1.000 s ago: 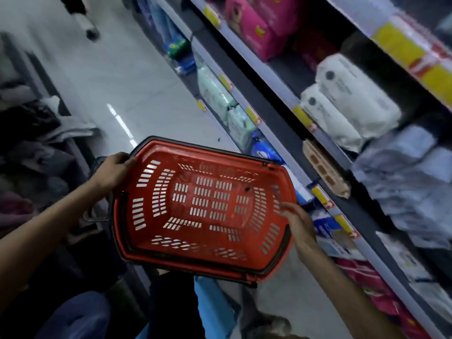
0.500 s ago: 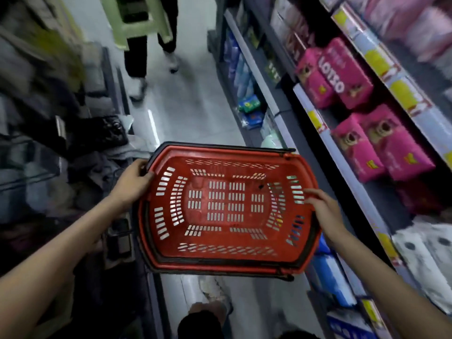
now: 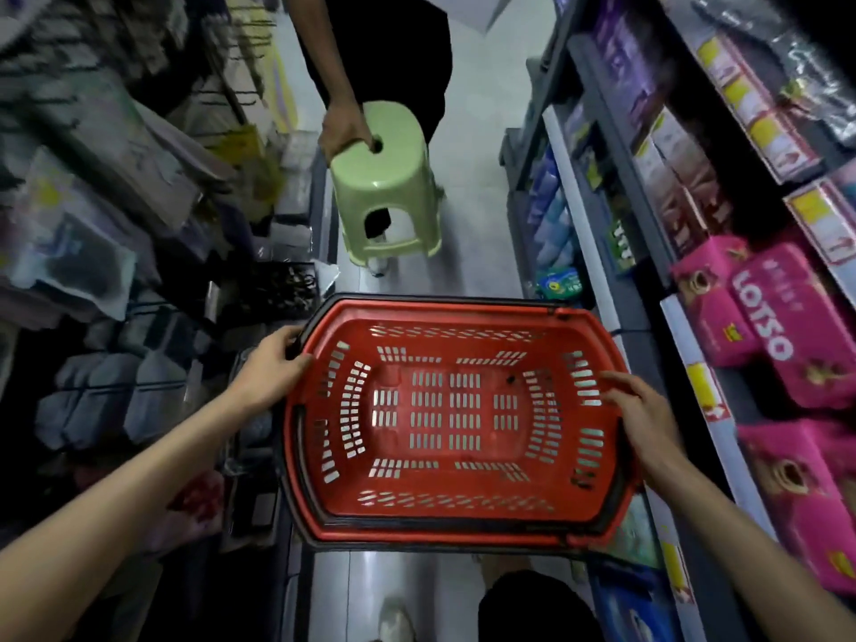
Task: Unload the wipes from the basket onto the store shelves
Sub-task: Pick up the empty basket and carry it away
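- While I hold the red basket (image 3: 444,312) level across the aisle, its long axis runs from the left of the frame to the right, one end in each hand.
- My left hand (image 3: 271,370) has the upper-left corner, its fingers (image 3: 289,345) curled round the rim and clamped on it.
- My right hand (image 3: 641,419) is at the right end, fingers (image 3: 616,382) bent over the rim and laid on the slotted inner wall. The thumb is hidden, but I judge this a hold too.
- Wipes in the basket, counted: none. Only bare slotted red plastic shows, so I judge the unloading done, or nothing loaded.
- The store shelves (image 3: 685,345) run up the right side of the frame, just beside the basket's right end. My right hand is the nearer one, so any reach to them would go rightward from there while the left keeps the weight.
- On those shelves I count at least three pink LOTSO packs (image 3: 769,317); whether they are wipes I cannot tell. Blurred goods fill the left side.
- One basket, two hands of mine, one green stool (image 3: 384,178) in the upper middle, carried by another person's hand (image 3: 345,127), well apart from the basket.
- That person stands ahead in the aisle, which could block walking on.
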A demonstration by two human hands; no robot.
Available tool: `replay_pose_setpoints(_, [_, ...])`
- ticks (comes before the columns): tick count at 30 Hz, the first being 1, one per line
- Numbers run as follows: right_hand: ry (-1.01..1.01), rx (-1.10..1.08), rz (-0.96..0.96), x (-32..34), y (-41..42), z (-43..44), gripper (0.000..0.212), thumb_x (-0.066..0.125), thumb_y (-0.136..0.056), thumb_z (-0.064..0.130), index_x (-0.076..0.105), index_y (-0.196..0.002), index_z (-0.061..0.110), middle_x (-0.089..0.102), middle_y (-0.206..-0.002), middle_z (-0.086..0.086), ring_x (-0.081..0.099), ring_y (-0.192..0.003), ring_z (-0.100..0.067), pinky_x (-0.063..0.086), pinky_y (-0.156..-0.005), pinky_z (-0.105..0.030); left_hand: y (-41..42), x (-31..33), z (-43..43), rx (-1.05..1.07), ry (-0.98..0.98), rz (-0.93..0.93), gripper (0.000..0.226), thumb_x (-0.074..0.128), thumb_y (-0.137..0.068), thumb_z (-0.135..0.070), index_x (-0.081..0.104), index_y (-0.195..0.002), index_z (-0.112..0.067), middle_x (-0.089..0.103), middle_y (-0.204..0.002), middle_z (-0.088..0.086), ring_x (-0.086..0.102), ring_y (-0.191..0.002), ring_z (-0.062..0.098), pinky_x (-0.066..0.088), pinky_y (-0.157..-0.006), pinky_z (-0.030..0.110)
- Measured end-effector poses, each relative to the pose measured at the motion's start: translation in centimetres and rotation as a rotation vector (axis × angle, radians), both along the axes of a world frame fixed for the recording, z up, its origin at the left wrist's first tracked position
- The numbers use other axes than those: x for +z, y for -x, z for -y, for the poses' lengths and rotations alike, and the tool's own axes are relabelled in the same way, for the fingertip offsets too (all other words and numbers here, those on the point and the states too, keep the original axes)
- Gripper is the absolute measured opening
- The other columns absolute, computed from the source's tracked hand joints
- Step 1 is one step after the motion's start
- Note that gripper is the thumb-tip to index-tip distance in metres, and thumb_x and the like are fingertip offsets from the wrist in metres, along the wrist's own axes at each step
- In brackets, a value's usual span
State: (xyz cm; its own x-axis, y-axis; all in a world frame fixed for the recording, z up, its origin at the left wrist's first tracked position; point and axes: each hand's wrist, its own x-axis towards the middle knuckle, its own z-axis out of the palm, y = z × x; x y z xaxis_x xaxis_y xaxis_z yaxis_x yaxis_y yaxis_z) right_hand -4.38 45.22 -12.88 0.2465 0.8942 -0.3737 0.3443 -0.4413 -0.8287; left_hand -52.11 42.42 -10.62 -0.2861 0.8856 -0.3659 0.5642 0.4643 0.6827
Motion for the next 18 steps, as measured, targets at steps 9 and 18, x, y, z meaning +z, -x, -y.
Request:
replay_pose_setpoints(9, [0.07,0.128,0.025,-2.8,1.5,-16.6,0.026,0.064,-0.092,0.01,0.072,-0.113,0.022,0.07,-0.109,-0.002,0.062,-0.084,-0.005,0.048,-0.07,-0.028,-0.7,0.1,-10.4,0.136,0.096,-0.085,0.047,0.067,-0.096,-0.006,0.057,-0.142,-0.004,0.067,-0.132,0.014,0.062,-0.116,0.024,0.043,-0.095,0.032])
replay_pose_setpoints(18, [0.021,0.116,0.049,-2.0,7.4,-27.0,0.026,0.064,-0.093,0.013,0.069,-0.114,0.027,0.07,-0.097,0.01,0.066,-0.083,-0.01,0.048,-0.063,-0.027,3.6,-1.2,-20.4,0.121,-0.033,-0.12,0.038,0.056,-0.102,0.001,0.059,-0.14,0.001,0.064,-0.13,0.008,0.057,-0.127,0.025,0.037,-0.1,0.028])
